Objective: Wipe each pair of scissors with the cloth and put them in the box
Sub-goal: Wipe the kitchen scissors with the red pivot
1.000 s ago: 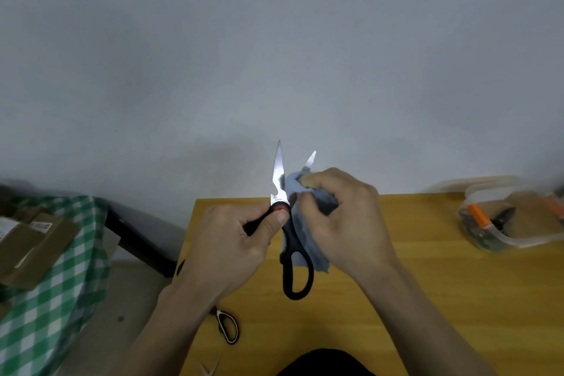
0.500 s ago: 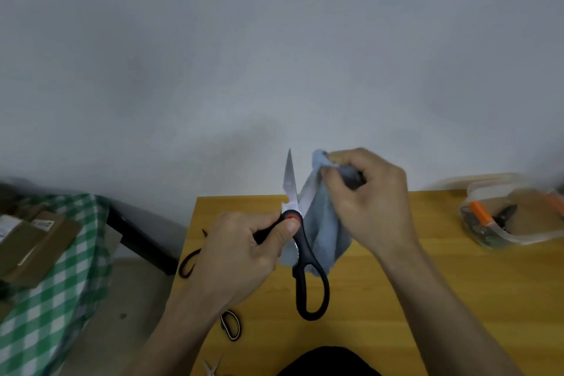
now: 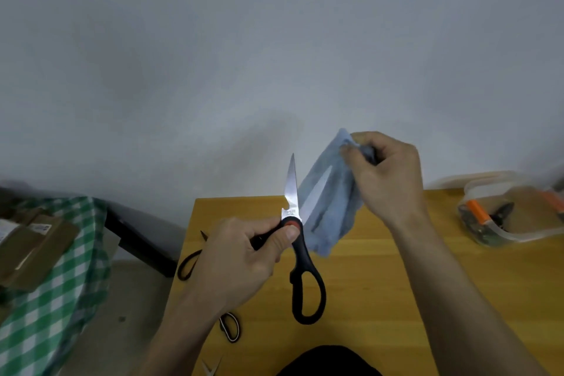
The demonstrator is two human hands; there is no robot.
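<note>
Lying at the far left, brown cardboard packets (image 3: 30, 241) on a green-and-white checked cloth (image 3: 61, 299). Resting on the yellow wooden surface (image 3: 381, 284) by its left edge, small dark-looped scissors (image 3: 190, 262) and a second small pair (image 3: 229, 327), partly hidden under the forearm. Gripping one black handle of the large black-handled steel scissors (image 3: 300, 256), left hand (image 3: 241, 262), fingers curled round it, thumb beside the red pivot; blades now spreading wider than half a second ago. Pulling up and rightward off the right blade, pale blue cloth (image 3: 332, 210), pinched at its top by the right hand (image 3: 387, 174). Sitting at the far right, clear plastic box (image 3: 500, 232) holding orange-handled tools.
</note>
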